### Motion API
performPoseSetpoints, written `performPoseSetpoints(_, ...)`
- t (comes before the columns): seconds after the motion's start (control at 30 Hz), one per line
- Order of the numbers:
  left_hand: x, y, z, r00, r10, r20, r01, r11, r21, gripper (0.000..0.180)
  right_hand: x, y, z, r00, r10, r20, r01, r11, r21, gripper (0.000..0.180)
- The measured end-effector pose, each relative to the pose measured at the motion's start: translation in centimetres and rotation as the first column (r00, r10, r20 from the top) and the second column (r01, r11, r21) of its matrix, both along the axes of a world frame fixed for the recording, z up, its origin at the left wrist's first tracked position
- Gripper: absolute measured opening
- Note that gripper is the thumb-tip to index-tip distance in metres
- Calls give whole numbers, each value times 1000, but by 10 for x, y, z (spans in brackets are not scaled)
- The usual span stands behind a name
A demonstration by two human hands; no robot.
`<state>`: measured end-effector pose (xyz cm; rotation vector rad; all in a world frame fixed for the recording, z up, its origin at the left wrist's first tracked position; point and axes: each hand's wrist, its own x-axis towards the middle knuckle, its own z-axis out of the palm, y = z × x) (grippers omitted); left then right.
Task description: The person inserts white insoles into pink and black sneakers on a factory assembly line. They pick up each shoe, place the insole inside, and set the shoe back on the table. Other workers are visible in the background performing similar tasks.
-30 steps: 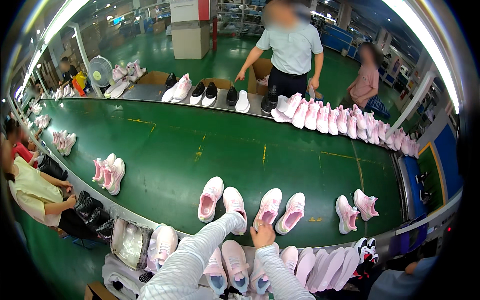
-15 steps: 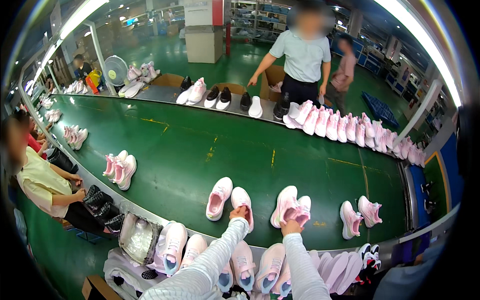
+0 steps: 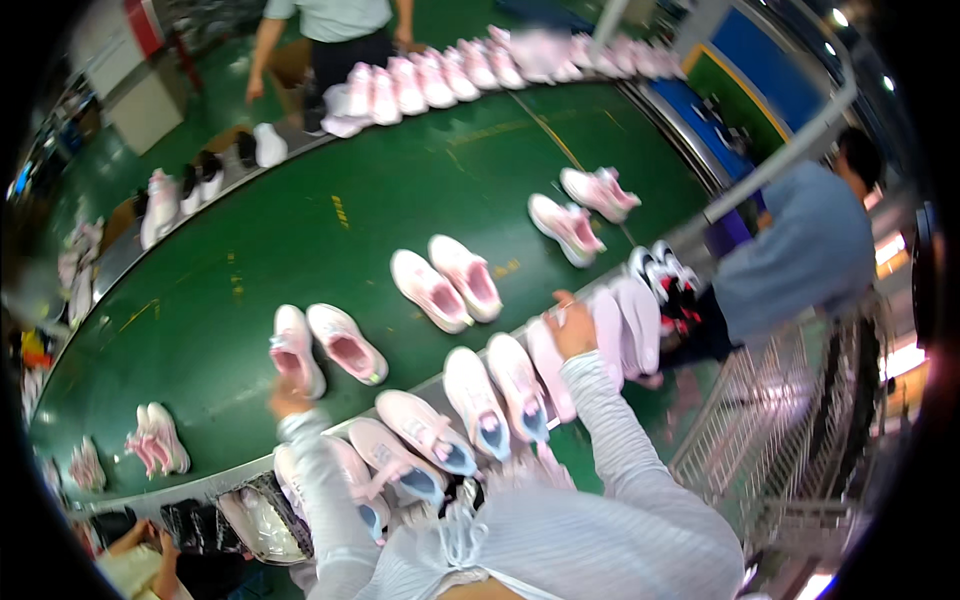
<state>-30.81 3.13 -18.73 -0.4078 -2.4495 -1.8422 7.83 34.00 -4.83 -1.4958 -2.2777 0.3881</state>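
"What's done?"
"Pink sneakers (image 3: 296, 345) sit in pairs on the green belt (image 3: 400, 190). Pale insoles (image 3: 607, 326) stand in a row, so maybe more is left."
"The hands?"
"The left hand (image 3: 290, 398) is too blurry to tell if it's open or holding the sneaker at its 12 o'clock. The right hand (image 3: 573, 325) has bent fingers, insoles at 3 o'clock; can't tell if it grips one."

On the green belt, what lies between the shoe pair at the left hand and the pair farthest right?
One pair of pale pink shoes stands there, in the head view.
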Motion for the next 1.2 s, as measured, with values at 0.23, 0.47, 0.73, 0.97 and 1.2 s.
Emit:
performPoseSetpoints(0.23,-38,-288,65,864,484,138,-243,642,-728,18,144,-30,-10,909,-271,316,345,915,-209,73)
performPoseSetpoints(0.47,-49,-309,38,883,433,180,-121,580,-805,20,120,-11,-11,866,-272,419,386,897,-217,80)
performPoseSetpoints(0.73,-20,-346,57,946,320,-60,-252,606,-755,22,108,-11,-1,908,-312,280,350,932,-97,70)
performPoseSetpoints(0.97,85,46,115,897,-319,307,425,813,-397,36,-4,-29,30,929,288,232,-249,951,-184,24)
performPoseSetpoints(1.2,106,238,19,778,-616,-122,575,777,-254,49,-131,-18,9,579,560,592,-584,792,-179,14)
